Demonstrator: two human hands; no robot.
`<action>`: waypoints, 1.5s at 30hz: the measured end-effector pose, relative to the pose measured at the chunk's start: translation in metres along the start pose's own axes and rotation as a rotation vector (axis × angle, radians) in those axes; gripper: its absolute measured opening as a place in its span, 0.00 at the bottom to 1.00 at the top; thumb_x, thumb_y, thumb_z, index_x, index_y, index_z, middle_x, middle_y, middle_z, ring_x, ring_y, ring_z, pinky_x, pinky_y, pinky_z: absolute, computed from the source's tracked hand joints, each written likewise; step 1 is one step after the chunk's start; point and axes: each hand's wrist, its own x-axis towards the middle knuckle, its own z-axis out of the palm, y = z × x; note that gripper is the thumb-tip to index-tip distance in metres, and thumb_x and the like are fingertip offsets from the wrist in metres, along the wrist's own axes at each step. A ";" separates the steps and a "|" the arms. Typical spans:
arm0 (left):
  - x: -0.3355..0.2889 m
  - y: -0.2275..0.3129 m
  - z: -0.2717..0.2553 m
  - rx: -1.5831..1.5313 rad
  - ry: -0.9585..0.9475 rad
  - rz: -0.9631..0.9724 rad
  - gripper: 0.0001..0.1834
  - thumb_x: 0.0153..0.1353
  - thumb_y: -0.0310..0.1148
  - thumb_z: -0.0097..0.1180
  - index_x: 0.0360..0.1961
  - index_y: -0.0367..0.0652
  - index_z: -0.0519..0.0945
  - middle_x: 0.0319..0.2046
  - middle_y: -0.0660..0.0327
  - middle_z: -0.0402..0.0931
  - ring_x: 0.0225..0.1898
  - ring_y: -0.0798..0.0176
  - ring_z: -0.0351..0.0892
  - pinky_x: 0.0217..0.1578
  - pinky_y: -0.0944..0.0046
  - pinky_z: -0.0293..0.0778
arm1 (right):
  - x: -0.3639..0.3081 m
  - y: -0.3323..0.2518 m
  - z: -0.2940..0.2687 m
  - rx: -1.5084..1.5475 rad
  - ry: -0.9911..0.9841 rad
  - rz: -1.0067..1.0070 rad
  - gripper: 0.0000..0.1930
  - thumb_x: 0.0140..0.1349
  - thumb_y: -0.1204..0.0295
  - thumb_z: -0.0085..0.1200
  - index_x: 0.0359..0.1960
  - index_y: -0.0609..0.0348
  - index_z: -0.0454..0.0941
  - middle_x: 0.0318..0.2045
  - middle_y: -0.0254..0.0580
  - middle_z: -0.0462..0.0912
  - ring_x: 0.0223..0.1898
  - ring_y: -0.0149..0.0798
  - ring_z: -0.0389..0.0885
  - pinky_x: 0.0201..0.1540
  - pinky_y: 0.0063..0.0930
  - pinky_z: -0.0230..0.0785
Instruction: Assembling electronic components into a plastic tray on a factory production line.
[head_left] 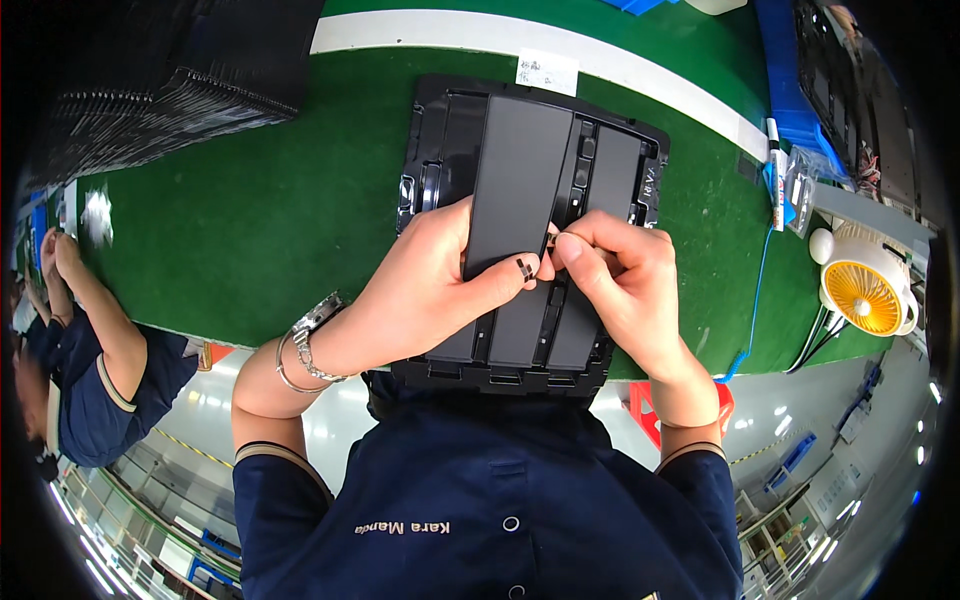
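My left hand [430, 275] grips a long, flat dark-grey panel [520, 175], its thumb across the lower end and the other fingers hidden beneath. Several small black squares sit on that thumb near the nail. At the panel's right edge, my right hand [635, 285] has thumb and forefinger pinched together. Whatever lies between those fingertips is too small to make out. Under both hands is a black moulded tray [430, 125] with long slots. Another dark panel [612, 165] lies in its right slot, partly covered by my right hand.
The tray rests on a green table mat [250, 220] near the front edge. A handwritten paper label [547, 72] lies behind it. Stacked black trays [180, 110] stand at far left. On the right are a marker [777, 180], a small yellow-and-white fan [865, 290] and a blue coiled cord [745, 355]. Another person works at left.
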 end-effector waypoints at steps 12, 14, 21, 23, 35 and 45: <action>0.000 -0.001 0.004 -0.035 0.053 0.022 0.08 0.63 0.24 0.54 0.43 0.35 0.76 0.33 0.62 0.80 0.33 0.75 0.76 0.35 0.71 0.75 | 0.000 0.006 0.002 0.024 0.015 -0.032 0.08 0.65 0.74 0.55 0.28 0.64 0.81 0.20 0.33 0.80 0.18 0.20 0.66 0.20 0.19 0.57; 0.000 0.000 0.004 -0.047 0.051 -0.006 0.08 0.63 0.24 0.54 0.43 0.35 0.76 0.33 0.63 0.80 0.33 0.75 0.76 0.35 0.71 0.75 | 0.000 0.005 0.001 0.007 -0.004 -0.018 0.08 0.65 0.74 0.55 0.28 0.65 0.80 0.20 0.33 0.80 0.18 0.20 0.67 0.21 0.19 0.59; 0.000 -0.001 0.003 -0.059 0.050 0.007 0.08 0.63 0.24 0.54 0.43 0.35 0.76 0.33 0.63 0.80 0.34 0.75 0.76 0.36 0.71 0.75 | 0.001 0.001 0.000 0.039 -0.015 -0.009 0.09 0.66 0.75 0.54 0.29 0.66 0.80 0.23 0.34 0.82 0.20 0.20 0.70 0.22 0.18 0.62; 0.000 -0.001 0.003 -0.061 0.048 0.004 0.08 0.63 0.24 0.54 0.43 0.35 0.76 0.33 0.63 0.80 0.34 0.75 0.76 0.36 0.71 0.75 | 0.001 0.001 0.000 0.041 -0.012 -0.016 0.09 0.66 0.74 0.54 0.29 0.66 0.80 0.23 0.34 0.82 0.20 0.20 0.70 0.22 0.18 0.62; 0.000 -0.002 0.004 -0.040 0.053 0.012 0.08 0.64 0.24 0.54 0.43 0.35 0.76 0.34 0.63 0.80 0.32 0.76 0.75 0.34 0.71 0.75 | 0.001 0.004 0.003 0.049 -0.001 -0.023 0.09 0.66 0.74 0.54 0.29 0.66 0.80 0.22 0.34 0.82 0.20 0.20 0.69 0.21 0.18 0.60; 0.002 -0.001 0.000 -0.100 0.011 0.000 0.14 0.68 0.27 0.48 0.51 0.32 0.75 0.39 0.57 0.80 0.38 0.70 0.77 0.42 0.70 0.75 | 0.005 0.010 -0.004 -0.266 0.156 0.017 0.16 0.60 0.60 0.64 0.31 0.63 0.80 0.13 0.40 0.76 0.14 0.29 0.73 0.20 0.24 0.62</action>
